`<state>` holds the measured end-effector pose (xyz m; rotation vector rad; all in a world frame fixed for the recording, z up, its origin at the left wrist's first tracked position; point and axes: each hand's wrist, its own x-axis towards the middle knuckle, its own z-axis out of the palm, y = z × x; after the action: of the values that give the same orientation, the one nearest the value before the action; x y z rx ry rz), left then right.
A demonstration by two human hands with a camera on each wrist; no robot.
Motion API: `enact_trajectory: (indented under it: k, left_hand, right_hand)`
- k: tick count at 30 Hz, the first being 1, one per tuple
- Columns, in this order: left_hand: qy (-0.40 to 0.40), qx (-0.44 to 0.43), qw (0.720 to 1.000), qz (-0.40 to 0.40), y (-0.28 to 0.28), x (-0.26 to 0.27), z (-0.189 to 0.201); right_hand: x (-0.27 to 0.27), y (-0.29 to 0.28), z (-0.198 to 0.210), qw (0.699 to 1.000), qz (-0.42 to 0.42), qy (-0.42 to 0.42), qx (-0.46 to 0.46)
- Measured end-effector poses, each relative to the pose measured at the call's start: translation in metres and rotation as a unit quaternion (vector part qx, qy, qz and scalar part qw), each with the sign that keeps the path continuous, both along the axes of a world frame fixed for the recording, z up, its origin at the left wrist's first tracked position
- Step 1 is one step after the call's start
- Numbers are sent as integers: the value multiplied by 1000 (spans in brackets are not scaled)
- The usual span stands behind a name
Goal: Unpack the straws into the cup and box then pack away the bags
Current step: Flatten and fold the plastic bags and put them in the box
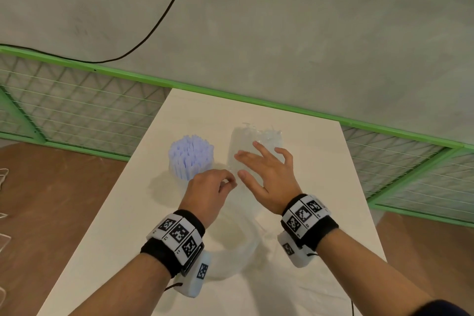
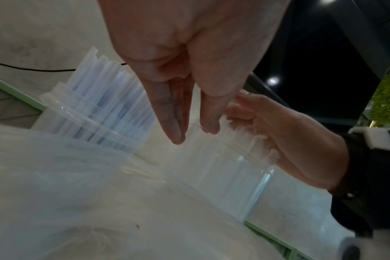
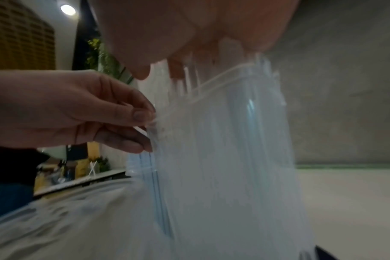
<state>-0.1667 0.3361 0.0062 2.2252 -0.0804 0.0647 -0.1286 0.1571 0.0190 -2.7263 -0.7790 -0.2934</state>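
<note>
Clear bag [image 1: 238, 246] crumpled on tabletop [image 1: 102, 251] nearest, between wrists. Left hand [image 1: 209, 191] grip pinching near corner of clear box [image 3: 223, 140] rim. Right hand [image 1: 266, 170] grip spread, fingers on clear straws [image 1: 256, 133] standing in box. Beyond left: cup [image 1: 191, 156] packed with pale blue straws [image 2: 105, 91].

My head view is evenly bright, with soft shadows on the table [image 1: 320, 161] and bowed edges. Both wrist views are dim, blurred and noisy; a ceiling lamp [image 3: 67, 9] glares upper left.
</note>
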Motion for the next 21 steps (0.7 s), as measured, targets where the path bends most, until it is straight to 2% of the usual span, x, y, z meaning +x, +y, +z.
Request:
enact_trajectory:
  k: [4, 6, 7, 9, 11, 12, 16, 18, 21]
  left_hand:
    - [-40, -11, 999, 10, 2, -1, 7]
    - [-52, -72, 995, 35, 1, 5, 16]
    - [-46, -119, 990, 53, -2, 12, 21]
    - [0, -204, 976, 71, -13, 32, 31]
    - [69, -219, 971, 61, -26, 56, 36]
    - [101, -216, 970, 54, -31, 66, 37]
    - [169, -199, 965, 36, -44, 95, 32]
    - [166, -174, 970, 27, -47, 98, 29]
    - [126, -181, 975, -2, -48, 95, 22]
  right_hand:
    - [2, -9, 3, 976, -15, -9, 215]
    - [11, -11, 9, 946, -91, -37, 307]
    - [16, -11, 12, 927, -147, -24, 343]
    - [28, -8, 19, 881, -250, 79, 393]
    - [40, -3, 22, 836, -303, 201, 412]
    - [46, -1, 22, 827, -313, 237, 402]
    - [57, 9, 14, 848, -293, 271, 349]
    - [56, 12, 9, 854, -289, 250, 354]
    - [52, 14, 7, 862, -280, 203, 370]
